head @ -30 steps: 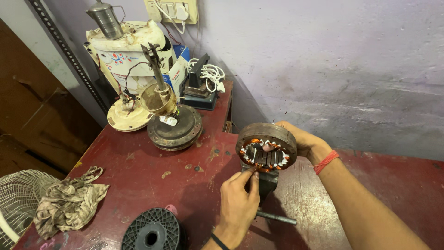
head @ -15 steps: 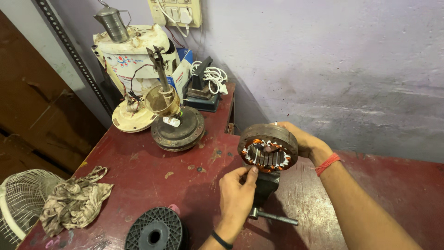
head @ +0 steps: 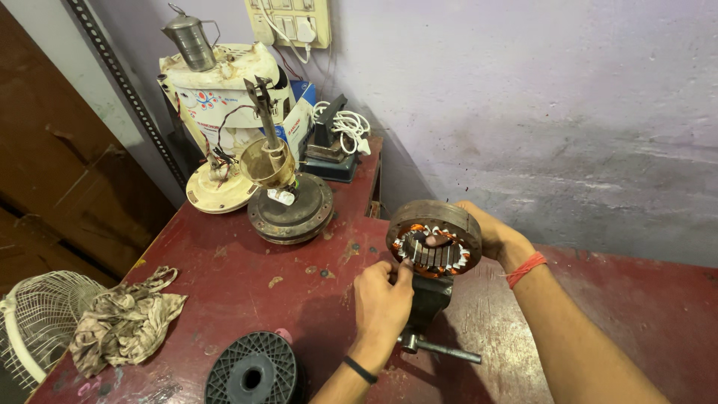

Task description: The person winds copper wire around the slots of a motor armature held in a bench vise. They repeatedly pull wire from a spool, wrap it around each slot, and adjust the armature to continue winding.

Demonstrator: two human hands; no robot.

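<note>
- stator [head: 434, 239] is sitting upright over the vise [head: 428, 303] at the desk [head: 247, 280] edge; right hand [head: 490, 233] is curling round its back rim, gripping it; left hand [head: 381, 299] is reaching up with fingertips [head: 404, 268] pressed together, touching the lower left windings
- whether the vise jaws are clamping the stator I cannot tell; if it is resting loose, it could be tipping off toward the floor once the right hand is easing
- fingers poking at the copper coils could be nicking the wire or scraping on the slot edges; judging only
- vise handle [head: 441, 348] is sticking out right beside the left wrist; a snag looks possible
- motor [head: 288, 202] with its upright shaft is standing well apart behind; the black spool [head: 253, 370] is lying near the left forearm, an elbow could be knocking it
- rag [head: 123, 322] is lying at the left desk edge beside a white fan guard [head: 37, 325]
- white box [head: 224, 93] with small coloured prints is sitting at the back, a metal can [head: 191, 43] on top; a blue package [head: 303, 93] is peeking out behind it
- cream switch plate [head: 292, 21] is hanging on the wall above, a white plug in it; coiled white cord [head: 344, 123] below
</note>
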